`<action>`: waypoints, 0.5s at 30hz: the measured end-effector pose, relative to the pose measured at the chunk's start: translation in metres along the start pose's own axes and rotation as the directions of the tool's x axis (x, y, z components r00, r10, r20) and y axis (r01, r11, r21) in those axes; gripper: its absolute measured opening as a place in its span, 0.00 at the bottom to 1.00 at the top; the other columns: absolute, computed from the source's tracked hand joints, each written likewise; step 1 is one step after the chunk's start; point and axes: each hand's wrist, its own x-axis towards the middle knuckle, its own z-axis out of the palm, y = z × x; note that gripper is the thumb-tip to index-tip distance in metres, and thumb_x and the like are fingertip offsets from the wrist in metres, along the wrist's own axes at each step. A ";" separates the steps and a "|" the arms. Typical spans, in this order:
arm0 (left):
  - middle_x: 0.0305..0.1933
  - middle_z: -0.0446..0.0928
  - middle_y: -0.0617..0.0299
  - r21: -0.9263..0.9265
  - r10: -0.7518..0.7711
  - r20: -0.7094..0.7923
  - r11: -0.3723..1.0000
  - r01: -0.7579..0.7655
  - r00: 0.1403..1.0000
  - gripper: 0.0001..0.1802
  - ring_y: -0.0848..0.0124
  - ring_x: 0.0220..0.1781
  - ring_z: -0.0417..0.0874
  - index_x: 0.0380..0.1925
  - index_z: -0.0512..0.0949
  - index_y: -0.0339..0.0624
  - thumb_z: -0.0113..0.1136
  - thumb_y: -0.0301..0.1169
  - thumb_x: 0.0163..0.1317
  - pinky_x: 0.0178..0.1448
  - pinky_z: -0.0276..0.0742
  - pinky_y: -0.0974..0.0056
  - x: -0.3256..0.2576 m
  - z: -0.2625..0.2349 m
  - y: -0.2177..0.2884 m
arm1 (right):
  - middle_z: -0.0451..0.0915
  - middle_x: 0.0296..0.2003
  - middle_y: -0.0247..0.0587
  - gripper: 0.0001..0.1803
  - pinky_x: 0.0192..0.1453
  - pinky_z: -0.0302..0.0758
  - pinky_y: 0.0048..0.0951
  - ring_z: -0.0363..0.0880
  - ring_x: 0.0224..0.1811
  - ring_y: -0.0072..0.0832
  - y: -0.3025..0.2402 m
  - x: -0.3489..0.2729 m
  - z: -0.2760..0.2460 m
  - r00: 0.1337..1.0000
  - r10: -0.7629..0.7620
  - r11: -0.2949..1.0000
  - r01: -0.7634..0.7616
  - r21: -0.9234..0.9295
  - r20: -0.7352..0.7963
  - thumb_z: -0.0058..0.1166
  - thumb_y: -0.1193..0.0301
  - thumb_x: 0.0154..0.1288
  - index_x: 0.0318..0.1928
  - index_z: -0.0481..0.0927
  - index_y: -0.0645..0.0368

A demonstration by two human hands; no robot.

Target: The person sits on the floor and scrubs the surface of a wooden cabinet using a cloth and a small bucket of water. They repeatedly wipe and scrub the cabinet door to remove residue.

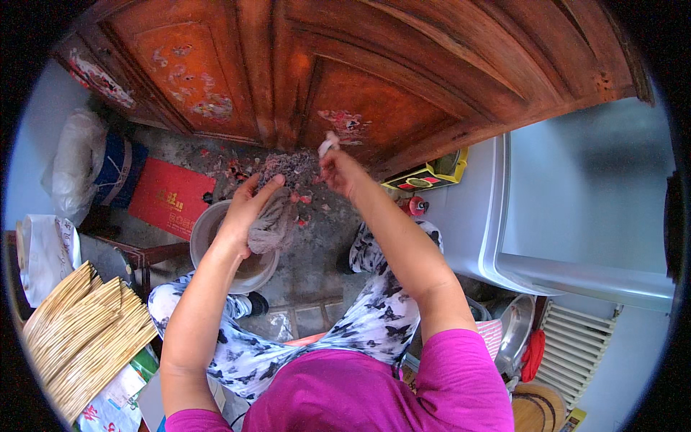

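Note:
My left hand [245, 212] is closed around a wet-looking grey rag [273, 225], partly above a translucent plastic bucket [265, 277] of murky water. A shaggy grey part [291, 169] shows beyond my fingertips; whether it belongs to the rag I cannot tell. My right hand [340, 173] grips a small whitish object [329, 144], its kind unclear, close to the lower panel of a reddish-brown wooden door [389, 101]. A torn patch of stuck paper [345, 126] in red, white and grey clings to that panel just beyond the whitish object.
Paper scraps [302, 209] litter the concrete floor under the door. Left of the bucket lie a red box [169, 198] and a bundle of pale stalks [90, 317]. A silvery fridge [497, 209] stands at right, with a yellow-and-black box [428, 176] beside it.

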 end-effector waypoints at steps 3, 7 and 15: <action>0.41 0.84 0.59 0.011 0.018 -0.023 1.000 -0.018 1.000 0.22 0.72 0.36 0.86 0.53 0.75 0.37 0.65 0.41 0.67 0.38 0.82 0.66 0.001 -0.007 0.000 | 0.77 0.23 0.29 0.11 0.20 0.69 0.22 0.73 0.19 0.21 0.013 -0.035 0.041 0.996 0.085 0.974 -0.076 -0.216 0.036 0.49 0.61 0.70 0.34 0.78 0.52; 0.41 0.84 0.58 -0.016 0.018 0.015 1.000 -0.017 1.000 0.22 0.71 0.37 0.86 0.54 0.75 0.37 0.65 0.40 0.68 0.38 0.82 0.66 0.000 -0.004 0.001 | 0.81 0.31 0.25 0.18 0.34 0.71 0.25 0.78 0.33 0.17 0.006 -0.028 0.024 0.999 -0.041 0.973 0.033 -0.230 -0.033 0.55 0.49 0.69 0.39 0.82 0.50; 0.41 0.84 0.58 0.004 0.013 -0.021 1.000 -0.013 1.000 0.22 0.70 0.37 0.86 0.54 0.75 0.36 0.64 0.39 0.68 0.38 0.82 0.66 0.000 -0.006 0.001 | 0.79 0.31 0.25 0.15 0.32 0.71 0.24 0.76 0.31 0.18 -0.038 -0.057 0.044 0.851 -0.382 0.801 0.499 0.330 -0.359 0.57 0.52 0.68 0.41 0.79 0.50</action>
